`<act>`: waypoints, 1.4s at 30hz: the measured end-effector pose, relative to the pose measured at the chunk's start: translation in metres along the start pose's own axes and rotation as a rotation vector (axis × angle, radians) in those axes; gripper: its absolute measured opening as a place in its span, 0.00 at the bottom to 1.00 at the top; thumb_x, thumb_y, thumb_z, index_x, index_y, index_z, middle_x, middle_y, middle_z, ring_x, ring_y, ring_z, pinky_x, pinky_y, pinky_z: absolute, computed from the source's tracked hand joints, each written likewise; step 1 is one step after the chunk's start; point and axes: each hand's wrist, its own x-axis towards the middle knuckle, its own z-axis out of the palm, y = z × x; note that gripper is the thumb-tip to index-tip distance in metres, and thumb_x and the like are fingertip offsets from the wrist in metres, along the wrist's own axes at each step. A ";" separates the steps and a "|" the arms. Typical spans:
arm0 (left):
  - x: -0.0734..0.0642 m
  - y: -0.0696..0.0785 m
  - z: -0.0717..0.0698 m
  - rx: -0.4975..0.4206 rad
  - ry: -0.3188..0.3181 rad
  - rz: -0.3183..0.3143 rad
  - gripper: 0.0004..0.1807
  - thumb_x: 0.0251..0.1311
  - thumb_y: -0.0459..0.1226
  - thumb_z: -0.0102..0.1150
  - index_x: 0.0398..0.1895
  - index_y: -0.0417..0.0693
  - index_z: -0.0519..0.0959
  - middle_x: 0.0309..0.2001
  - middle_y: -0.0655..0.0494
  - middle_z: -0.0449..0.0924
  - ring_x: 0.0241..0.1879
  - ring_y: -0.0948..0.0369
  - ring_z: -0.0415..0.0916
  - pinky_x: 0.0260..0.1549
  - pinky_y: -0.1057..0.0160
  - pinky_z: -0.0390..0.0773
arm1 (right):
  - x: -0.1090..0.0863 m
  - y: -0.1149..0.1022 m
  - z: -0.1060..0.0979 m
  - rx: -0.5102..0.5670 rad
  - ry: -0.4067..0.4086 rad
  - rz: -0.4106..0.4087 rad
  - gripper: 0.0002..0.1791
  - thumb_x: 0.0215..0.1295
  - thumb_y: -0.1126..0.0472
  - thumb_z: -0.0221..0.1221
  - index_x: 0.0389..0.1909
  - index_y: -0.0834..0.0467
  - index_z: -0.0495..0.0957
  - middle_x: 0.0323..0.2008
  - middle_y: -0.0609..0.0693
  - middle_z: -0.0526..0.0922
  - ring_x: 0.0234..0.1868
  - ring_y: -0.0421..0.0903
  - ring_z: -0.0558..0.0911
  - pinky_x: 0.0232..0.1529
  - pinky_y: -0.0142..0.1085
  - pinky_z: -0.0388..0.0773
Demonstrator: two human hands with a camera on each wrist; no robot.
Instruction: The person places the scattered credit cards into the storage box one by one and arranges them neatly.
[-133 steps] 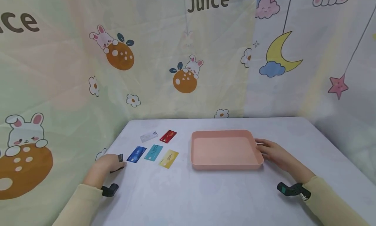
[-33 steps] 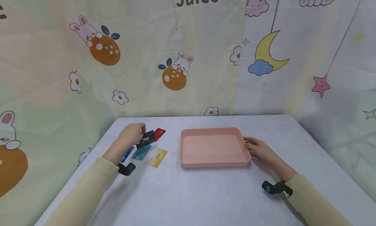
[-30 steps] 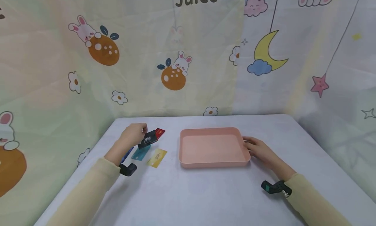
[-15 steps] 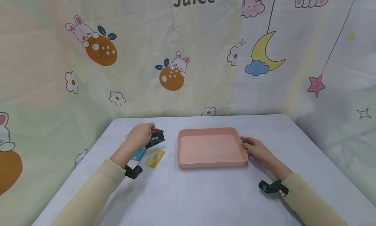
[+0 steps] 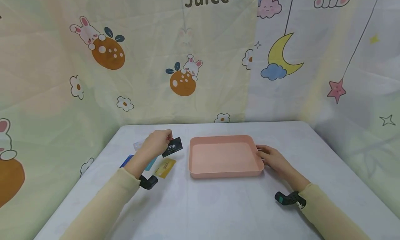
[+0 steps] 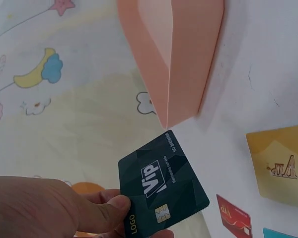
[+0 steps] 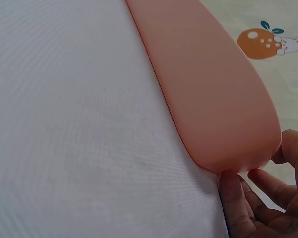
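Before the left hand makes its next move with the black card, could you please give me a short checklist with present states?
1. Black card gripped: ok, the left hand pinches it at one end.
2. Tray sitting open side up: ok.
3. Right hand at the tray: ok, its fingers touch the right end.
4. Firmness of that contact: cannot tell.
5. Black card over the tray, if bound there: not ok, it is left of the tray.
6. Yellow card flat on the table: ok.
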 end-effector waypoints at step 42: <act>0.027 0.012 0.027 -1.004 -0.447 -0.121 0.16 0.73 0.36 0.59 0.58 0.37 0.80 0.44 0.48 0.80 0.37 0.58 0.76 0.35 0.66 0.82 | 0.003 0.001 0.002 -0.006 0.036 -0.005 0.35 0.81 0.49 0.48 0.79 0.65 0.55 0.77 0.68 0.60 0.72 0.61 0.69 0.67 0.50 0.74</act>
